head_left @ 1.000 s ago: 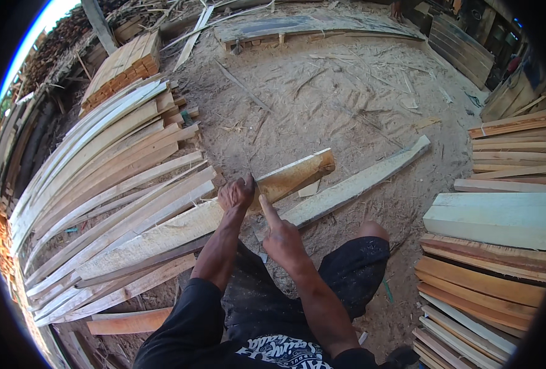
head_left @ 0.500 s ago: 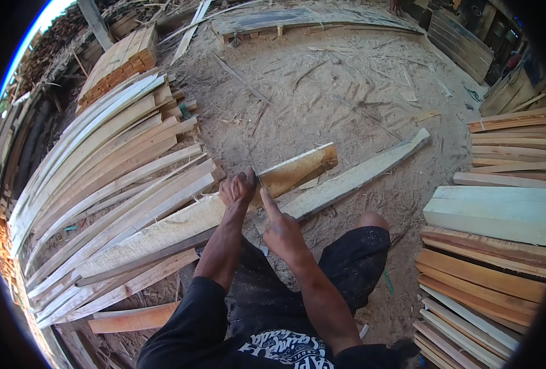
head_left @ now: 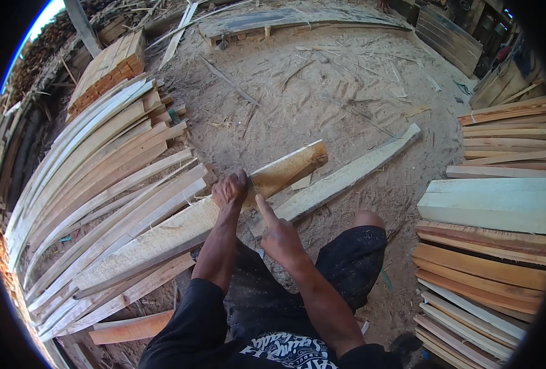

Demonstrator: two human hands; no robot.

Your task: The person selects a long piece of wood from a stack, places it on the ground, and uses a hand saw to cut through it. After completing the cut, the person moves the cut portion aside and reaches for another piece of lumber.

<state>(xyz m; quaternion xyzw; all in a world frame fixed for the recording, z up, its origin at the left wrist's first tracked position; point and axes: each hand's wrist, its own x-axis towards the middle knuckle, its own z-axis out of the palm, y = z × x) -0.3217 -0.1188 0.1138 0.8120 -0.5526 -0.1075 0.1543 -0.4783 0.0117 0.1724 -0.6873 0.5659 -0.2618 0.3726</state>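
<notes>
Head-worn L cam, wide fisheye, facing dn & fwd, wearer's lap (head_left: 257, 283) close, sandy ground (head_left: 297, 117) farther

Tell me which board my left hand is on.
The long pale board whose brown end juts past your left hand; the similar board farther right lies apart on the ground.

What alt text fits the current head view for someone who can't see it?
A person's left hand rests on a long, pale, rough plank, the right hand close by with index finger extended. Boards lie piled on both sides of dusty ground.
</notes>
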